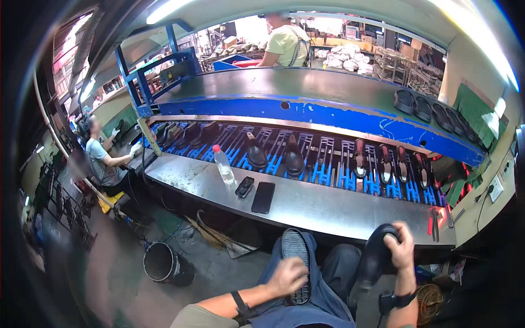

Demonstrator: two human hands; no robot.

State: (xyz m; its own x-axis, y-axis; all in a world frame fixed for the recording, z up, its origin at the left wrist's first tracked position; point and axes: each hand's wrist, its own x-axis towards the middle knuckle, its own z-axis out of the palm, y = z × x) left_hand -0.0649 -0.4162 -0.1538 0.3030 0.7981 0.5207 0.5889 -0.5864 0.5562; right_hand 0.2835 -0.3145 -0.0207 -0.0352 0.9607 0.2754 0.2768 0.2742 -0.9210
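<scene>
Black shoe point(374, 258) in the grasp of right hand point(404, 247), ridged sole point(295, 247) beneath left hand point(287, 277), grip unclear.

Tilted black shoe point(374, 259) right of ridged sole point(295, 246)

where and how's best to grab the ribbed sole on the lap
Probably across the middle of the sole, pinching its two long edges from above and the left. It lies lengthwise on the lap, ribbed face up, too long to span end to end, and the left hand is over that middle.
</scene>
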